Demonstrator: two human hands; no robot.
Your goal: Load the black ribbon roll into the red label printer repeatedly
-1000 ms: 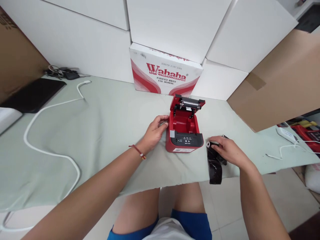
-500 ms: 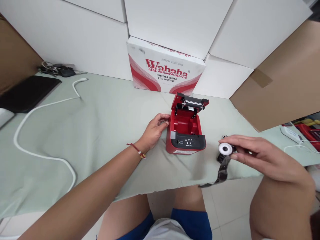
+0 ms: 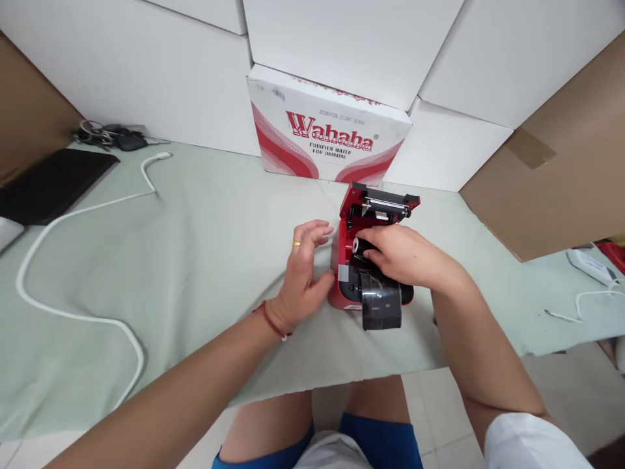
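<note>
Inside open red printer [image 3: 344, 290], right hand [image 3: 407, 254] pinches black roll [image 3: 364, 247], loose strip [image 3: 381, 307] draped over front. Left hand [image 3: 305, 280] spread at printer's side, perhaps to steady it. Lid [image 3: 381, 198] stands tilted up, giving right hand room.

Free gap — between lid [image 3: 381, 201] and cardboard [image 3: 541, 176]

Even, fairly bright indoor light; exact source direction hard to tell. White boxes [image 3: 351, 45] behind red printer [image 3: 352, 291] pale grey, evenly lit. Faint, soft-edged shadows on surface [image 3: 219, 215] in front of red printer. Streaky glare on black strip [image 3: 381, 309] at red printer's front; thin bright glint along metal rod [image 3: 385, 206] in its lid. Dark pad [image 3: 58, 185] far left of red printer near-black. Wide-angle stretch toward edges, cardboard [image 3: 561, 169] right of red printer skewed. Fine print on carton [image 3: 288, 140] behind red printer slightly soft.
</note>
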